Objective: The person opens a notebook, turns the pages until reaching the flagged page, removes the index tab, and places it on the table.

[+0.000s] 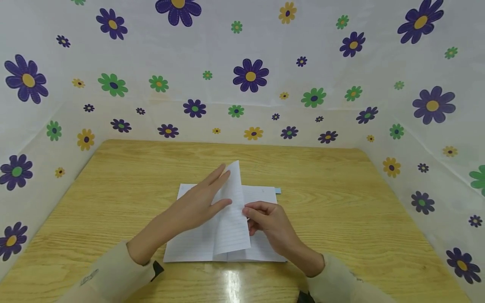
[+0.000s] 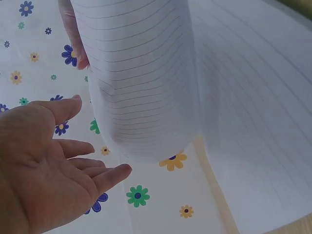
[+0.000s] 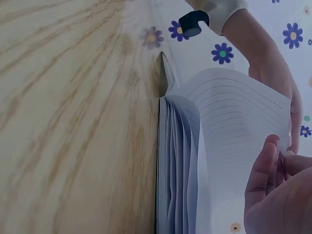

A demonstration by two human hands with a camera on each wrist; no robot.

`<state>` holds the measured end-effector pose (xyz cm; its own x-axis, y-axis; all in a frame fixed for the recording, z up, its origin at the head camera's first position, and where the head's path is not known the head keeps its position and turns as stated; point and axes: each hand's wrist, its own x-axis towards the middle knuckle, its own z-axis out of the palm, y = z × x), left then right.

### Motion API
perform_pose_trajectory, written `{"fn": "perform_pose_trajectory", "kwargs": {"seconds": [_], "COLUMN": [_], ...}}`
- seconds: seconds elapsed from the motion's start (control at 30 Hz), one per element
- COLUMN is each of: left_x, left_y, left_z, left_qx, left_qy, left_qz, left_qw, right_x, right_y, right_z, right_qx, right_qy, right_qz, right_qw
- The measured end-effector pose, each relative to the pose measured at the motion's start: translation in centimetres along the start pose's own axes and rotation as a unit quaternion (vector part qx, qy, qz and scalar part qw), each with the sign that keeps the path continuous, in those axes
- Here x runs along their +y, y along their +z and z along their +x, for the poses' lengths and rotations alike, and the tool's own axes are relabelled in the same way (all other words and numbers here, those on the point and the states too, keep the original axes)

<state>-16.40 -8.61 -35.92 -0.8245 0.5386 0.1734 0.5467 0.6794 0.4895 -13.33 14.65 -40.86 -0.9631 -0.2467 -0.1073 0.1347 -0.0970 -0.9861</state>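
A lined notebook (image 1: 189, 248) lies open on the table, with one page (image 1: 233, 227) raised upright near its middle. At the page's right edge my right hand (image 1: 270, 221) pinches the paper between thumb and fingers; the right wrist view shows this pinch too, with the hand (image 3: 287, 204) at the sheet's outer edge. On the other side, my left hand (image 1: 195, 204) is held up beside the sheet, fingers extended and thumb spread. From the left wrist view, the palm of that hand (image 2: 44, 165) faces the curved page, holding nothing.
The notebook rests on a wood-grain table (image 1: 333, 176). A small light-blue tab (image 1: 278, 190) sticks out at its upper right corner. White cloth (image 1: 212, 50) with printed flowers hangs behind the table and along both sides.
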Motion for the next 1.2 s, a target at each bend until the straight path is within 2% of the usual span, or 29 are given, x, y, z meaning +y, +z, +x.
{"fn": "perform_pose_trajectory", "kwargs": {"seconds": [0.17,0.37,0.57,0.93,1.1,1.2], "left_x": [0.3,0.4,0.5,0.5,-0.1,-0.7], "left_y": [0.1,0.4,0.4,0.4,0.4,0.3], "left_z": [0.9,1.2,1.1,0.8,0.4,-0.1], "left_qx": [-0.015,-0.045,-0.070,-0.083,-0.085,-0.086], "left_qy": [0.022,0.046,0.033,0.024,0.012,0.001], "left_qz": [-0.011,-0.013,-0.016,-0.014,-0.002,0.006], "left_qw": [0.9996,0.9978,0.9969,0.9961,0.9963,0.9963], "right_x": [-0.2,-0.3,-0.1,0.0,-0.3,-0.3], "right_y": [0.2,0.3,0.4,0.5,0.0,-0.6], "right_z": [0.1,0.0,0.1,0.1,-0.3,-0.7], "right_qx": [-0.012,-0.019,-0.032,-0.045,-0.039,-0.027], "right_qy": [-0.003,-0.004,-0.008,-0.004,0.001,-0.003], "right_qz": [-0.001,-0.005,-0.003,-0.015,-0.055,-0.100], "right_qw": [0.9999,0.9998,0.9995,0.9989,0.9977,0.9946]}}
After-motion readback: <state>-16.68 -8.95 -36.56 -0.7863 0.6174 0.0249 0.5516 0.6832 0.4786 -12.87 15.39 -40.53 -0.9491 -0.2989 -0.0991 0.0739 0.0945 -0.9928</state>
